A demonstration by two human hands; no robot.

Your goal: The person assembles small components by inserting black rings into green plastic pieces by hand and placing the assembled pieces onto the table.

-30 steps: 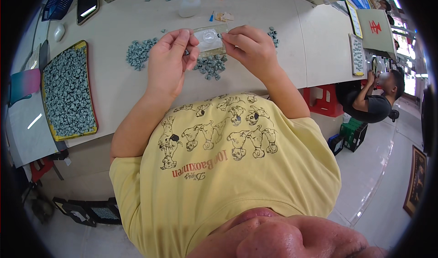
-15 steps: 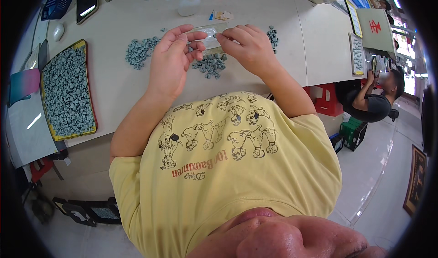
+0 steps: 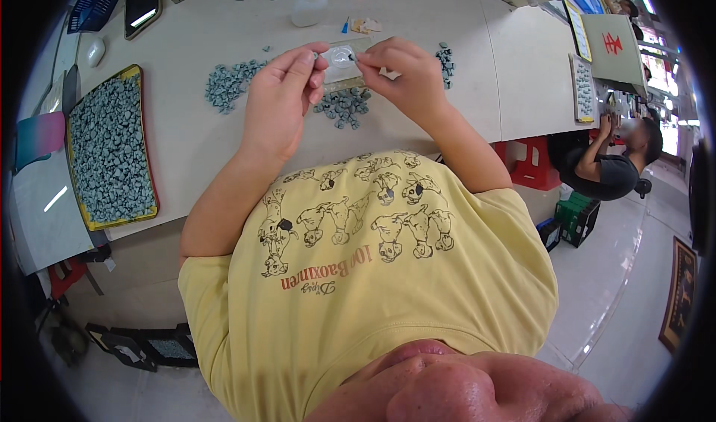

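My left hand (image 3: 282, 86) is closed, thumb and forefinger pinched on a small blue-grey piece that barely shows. Opposite it, my right hand (image 3: 406, 70) pinches a small dark blue-grey piece at its fingertips. Between the hands lies a flat rectangular pad (image 3: 347, 85) with a clear, shiny round patch (image 3: 341, 56) on it. Close to the pad's near edge is a pile of small blue-grey stones (image 3: 343, 108). Another stone pile (image 3: 230, 86) sits left of my left hand, and a smaller one (image 3: 445, 60) lies beyond my right hand.
A yellow-rimmed tray (image 3: 152, 176) full of stones lies at the left. Farther back are a phone (image 3: 142, 8), a blue basket (image 3: 93, 2), a translucent bottle (image 3: 309, 8) and a blue-tipped item (image 3: 345, 26). Another person (image 3: 611, 157) sits at the right near a red stool (image 3: 535, 164).
My left hand's fingers, spread before, have come together in a pinch. My right hand stays nearly in place beside the pad. The other person's hands have shifted slightly.
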